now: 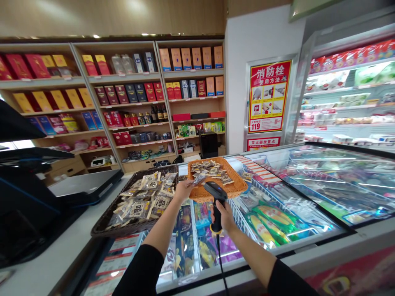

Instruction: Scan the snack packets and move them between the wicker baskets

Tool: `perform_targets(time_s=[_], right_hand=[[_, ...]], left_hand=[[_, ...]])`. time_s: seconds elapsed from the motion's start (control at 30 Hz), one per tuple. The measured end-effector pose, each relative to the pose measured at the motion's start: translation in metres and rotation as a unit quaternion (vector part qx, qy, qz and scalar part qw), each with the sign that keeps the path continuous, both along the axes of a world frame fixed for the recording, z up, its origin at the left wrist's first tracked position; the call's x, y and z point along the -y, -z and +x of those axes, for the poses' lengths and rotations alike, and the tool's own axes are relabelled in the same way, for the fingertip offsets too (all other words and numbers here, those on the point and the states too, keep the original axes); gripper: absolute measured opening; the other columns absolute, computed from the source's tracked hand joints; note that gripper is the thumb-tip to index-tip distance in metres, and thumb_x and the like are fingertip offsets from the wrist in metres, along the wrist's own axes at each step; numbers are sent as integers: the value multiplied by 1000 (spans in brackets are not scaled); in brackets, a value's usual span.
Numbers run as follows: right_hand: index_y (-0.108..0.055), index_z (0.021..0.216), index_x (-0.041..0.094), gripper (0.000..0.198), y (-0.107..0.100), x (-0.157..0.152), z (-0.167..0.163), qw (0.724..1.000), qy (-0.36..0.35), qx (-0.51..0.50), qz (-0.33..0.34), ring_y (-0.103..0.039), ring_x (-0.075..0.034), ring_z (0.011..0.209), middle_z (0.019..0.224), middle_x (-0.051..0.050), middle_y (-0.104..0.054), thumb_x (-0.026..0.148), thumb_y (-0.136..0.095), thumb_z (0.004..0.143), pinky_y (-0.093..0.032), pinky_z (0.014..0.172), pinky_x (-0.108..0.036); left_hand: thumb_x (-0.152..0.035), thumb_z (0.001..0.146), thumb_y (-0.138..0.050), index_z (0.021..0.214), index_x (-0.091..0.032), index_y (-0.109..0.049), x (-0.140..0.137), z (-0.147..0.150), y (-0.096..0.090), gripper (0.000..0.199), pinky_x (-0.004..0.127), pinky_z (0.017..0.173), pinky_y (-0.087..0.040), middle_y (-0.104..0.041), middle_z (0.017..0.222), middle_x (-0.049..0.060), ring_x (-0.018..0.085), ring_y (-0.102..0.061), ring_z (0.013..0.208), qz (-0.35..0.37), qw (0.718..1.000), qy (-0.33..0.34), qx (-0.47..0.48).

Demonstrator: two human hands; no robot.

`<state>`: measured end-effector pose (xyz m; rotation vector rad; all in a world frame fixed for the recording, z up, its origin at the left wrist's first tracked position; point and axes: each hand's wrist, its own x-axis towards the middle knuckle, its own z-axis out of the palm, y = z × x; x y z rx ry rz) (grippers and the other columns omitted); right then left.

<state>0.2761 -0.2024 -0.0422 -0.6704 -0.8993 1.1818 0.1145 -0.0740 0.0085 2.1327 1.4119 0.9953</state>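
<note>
My right hand (224, 213) is wrapped round the grip of a black and yellow barcode scanner (216, 192), whose cord runs down toward me. The scanner's head is over the near edge of an orange wicker basket (236, 187). With its fingers closed, my left hand (184, 190) pinches a small snack packet (199, 179) at that basket's left side. Several similar packets (212, 167) lie inside the orange basket. To the left, a dark brown wicker basket (101, 227) holds a heap of larger-looking packets (151, 197) with dark printing.
Both baskets rest on the glass top of a chest freezer (271, 222) full of bagged goods. One loose packet (247, 176) lies right of the orange basket. A scale (92, 185) and dark checkout equipment (18, 197) stand left. Shelves (129, 105) of boxes line the back; a refrigerated case (352, 94) is at right.
</note>
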Motion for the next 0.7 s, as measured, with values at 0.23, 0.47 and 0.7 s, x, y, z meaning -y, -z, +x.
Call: perform_targets(time_s=[0.23, 0.47, 0.7], right_hand=[[-47, 69, 19, 44, 10, -7, 1, 1000, 5, 4, 15, -45, -8, 34, 52, 5, -52, 60, -63, 74, -34, 34, -20], [-50, 83, 21, 48, 4, -13, 18, 996, 85, 4, -14, -44, -11, 33, 49, 7, -51, 64, -66, 68, -36, 34, -24], [-49, 79, 22, 47, 7, -17, 26, 990, 126, 5, -55, -46, -12, 33, 49, 6, -52, 64, -67, 67, -37, 33, -25]], left_hand=[[-27, 84, -51, 103, -21, -73, -2, -2, 2, 29, 29, 84, -49, -74, 97, 3, 22, -67, 96, 16, 1000, 17, 18], [-23, 89, -44, 125, -20, -62, 24, -6, -21, 41, 32, 91, -47, -70, 113, 6, 24, -63, 104, 91, 987, -131, 25], [-6, 83, -42, 128, -30, -59, 57, -69, -53, 54, 38, 105, -36, -57, 134, 4, 24, -49, 126, 137, 944, -200, -226]])
